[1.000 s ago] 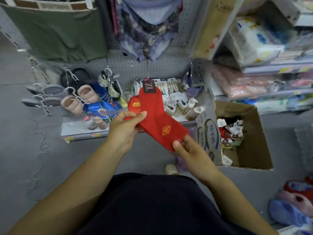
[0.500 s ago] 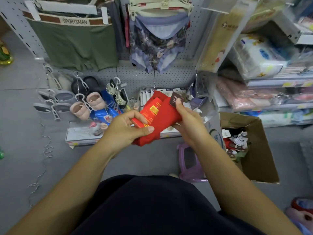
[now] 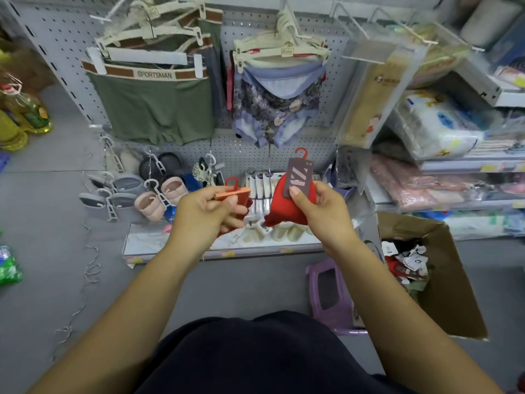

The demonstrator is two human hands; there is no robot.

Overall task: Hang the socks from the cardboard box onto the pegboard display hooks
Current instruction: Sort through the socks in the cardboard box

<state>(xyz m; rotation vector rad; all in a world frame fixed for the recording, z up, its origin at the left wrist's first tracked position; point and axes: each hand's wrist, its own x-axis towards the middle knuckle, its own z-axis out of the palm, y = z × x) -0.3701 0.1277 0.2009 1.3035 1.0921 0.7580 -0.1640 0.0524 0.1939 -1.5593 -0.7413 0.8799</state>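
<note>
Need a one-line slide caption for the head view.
Left hand holds an orange-tagged red sock pair, right hand a grey-tagged pair, before the pegboard; cardboard box nearby.

A red sock point(image 3: 281, 207) is gripped in the right hand point(image 3: 321, 213), with the thumb pressed on its dark tag point(image 3: 300, 177), whose red hook stands above the fingers. An orange-carded sock point(image 3: 238, 194) is pinched in the left hand point(image 3: 204, 216), apart from the right hand. The pegboard point(image 3: 235, 155) is seen beyond both hands. The cardboard box point(image 3: 446, 291) is set below and right of the right hand, with a purple stool point(image 3: 329, 308) beside it.
</note>
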